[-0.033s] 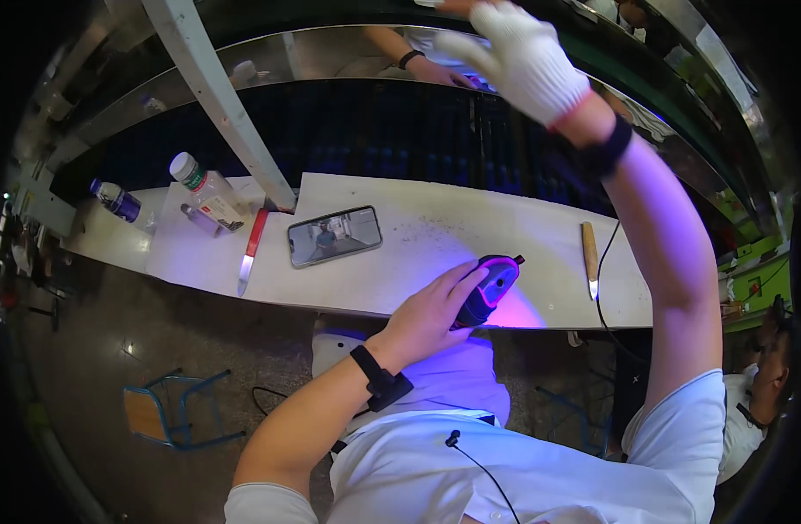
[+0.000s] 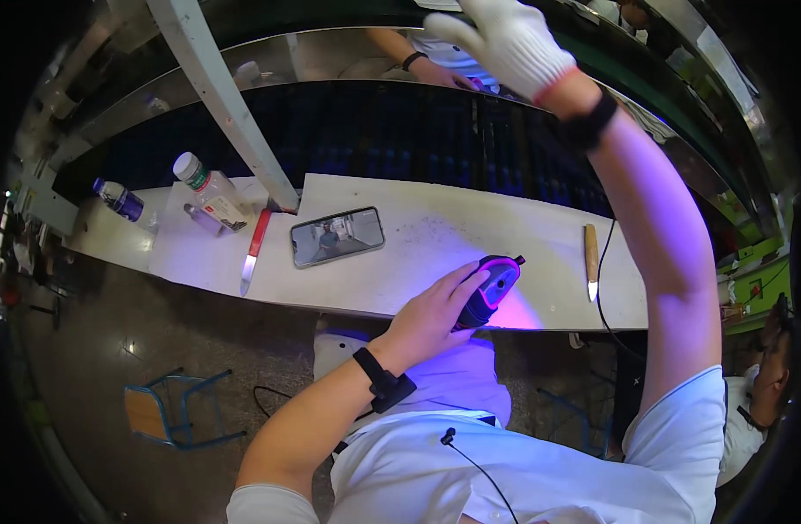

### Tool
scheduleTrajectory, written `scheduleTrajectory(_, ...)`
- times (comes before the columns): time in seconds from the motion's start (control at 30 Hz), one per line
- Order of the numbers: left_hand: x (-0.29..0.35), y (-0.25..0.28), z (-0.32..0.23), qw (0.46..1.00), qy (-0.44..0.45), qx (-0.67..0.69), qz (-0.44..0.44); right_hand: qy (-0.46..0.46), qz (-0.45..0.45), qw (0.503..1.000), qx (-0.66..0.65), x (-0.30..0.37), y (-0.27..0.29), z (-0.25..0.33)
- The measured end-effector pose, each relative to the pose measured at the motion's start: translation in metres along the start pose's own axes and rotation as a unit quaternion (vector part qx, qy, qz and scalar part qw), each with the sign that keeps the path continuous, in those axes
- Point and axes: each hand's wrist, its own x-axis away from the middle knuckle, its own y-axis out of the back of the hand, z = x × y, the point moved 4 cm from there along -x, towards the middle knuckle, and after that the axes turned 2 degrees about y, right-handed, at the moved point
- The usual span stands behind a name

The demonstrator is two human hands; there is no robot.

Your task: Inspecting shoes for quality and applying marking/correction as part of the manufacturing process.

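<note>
My bare left hand [image 2: 429, 321] is closed around a dark shoe [image 2: 495, 295] at the bench's near edge. The shoe's opening has a glowing pink rim, with a grey surface and a dark hole inside it. My right hand [image 2: 514, 48], in a white knitted glove, is raised beyond the bench's far edge. Its thumb stands apart from the fingers, whose tips run out of the picture at the top. I see nothing in that hand. A phone [image 2: 338, 236] with a lit screen lies on the bench, left of the shoe.
On the white bench [image 2: 400, 293] are a red-handled knife [image 2: 259, 236], a wooden-handled knife [image 2: 590, 253] beside a black cable, and two bottles [image 2: 215, 194] [image 2: 121, 201]. A metal post [image 2: 221, 100] rises at the back. Behind runs a dark belt [image 2: 374, 131]. A stool [image 2: 178, 410] stands lower left; a person [image 2: 754, 410] is at right.
My right hand has moved slightly left and up, so more of its fingers are cut off. My left hand and the shoe stay nearly where they were.
</note>
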Motion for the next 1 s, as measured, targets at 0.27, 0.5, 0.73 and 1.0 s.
scheduleTrajectory(0.27,0.014,-0.021,-0.003,0.990,0.068,0.009,-0.126,-0.147,0.274,0.949,0.038,-0.029,-0.035,-0.038)
scheduleTrajectory(0.5,0.009,-0.028,-0.003,0.952,0.203,0.064,-0.221,-0.101,-0.013,0.995,0.023,0.037,0.034,-0.036)
scheduleTrajectory(0.73,0.060,0.001,-0.013,0.977,-0.148,-0.154,0.009,-0.126,-0.140,0.938,-0.290,0.157,0.219,0.070)
scheduleTrajectory(1.0,-0.011,0.033,-0.046,0.947,-0.257,-0.185,-0.063,-0.476,-0.037,0.852,-0.216,0.272,0.199,0.106)
